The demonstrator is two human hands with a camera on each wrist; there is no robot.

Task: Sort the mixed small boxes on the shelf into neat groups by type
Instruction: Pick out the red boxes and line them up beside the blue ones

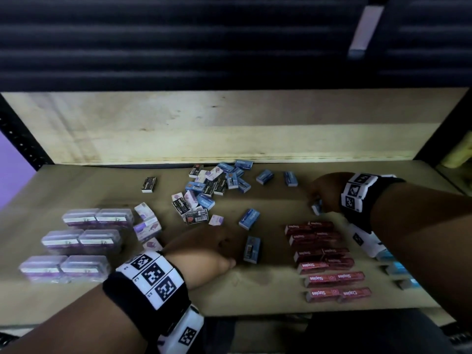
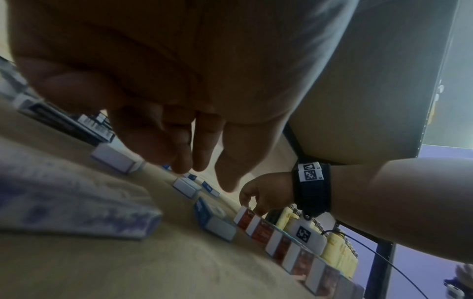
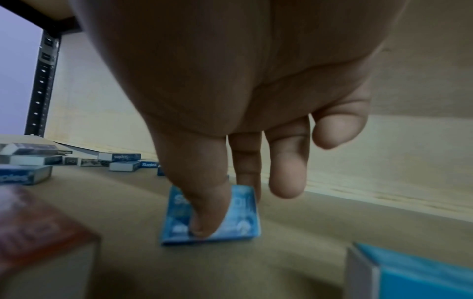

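Right hand (image 3: 230,91) pinching light blue box (image 3: 240,218) on shelf (image 1: 255,290); left hand (image 1: 204,249) relaxed, empty, beside darker blue box (image 1: 252,249).

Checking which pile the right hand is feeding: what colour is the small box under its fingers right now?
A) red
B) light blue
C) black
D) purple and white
B: in the right wrist view the right hand has its thumb on top of a light blue box and a finger behind it, and the head view shows the same pale blue box at its fingertips.

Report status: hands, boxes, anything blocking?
Right hand pinching blue box. Left hand open, by another blue box. Mixed pile unsorted. Nothing blocking.
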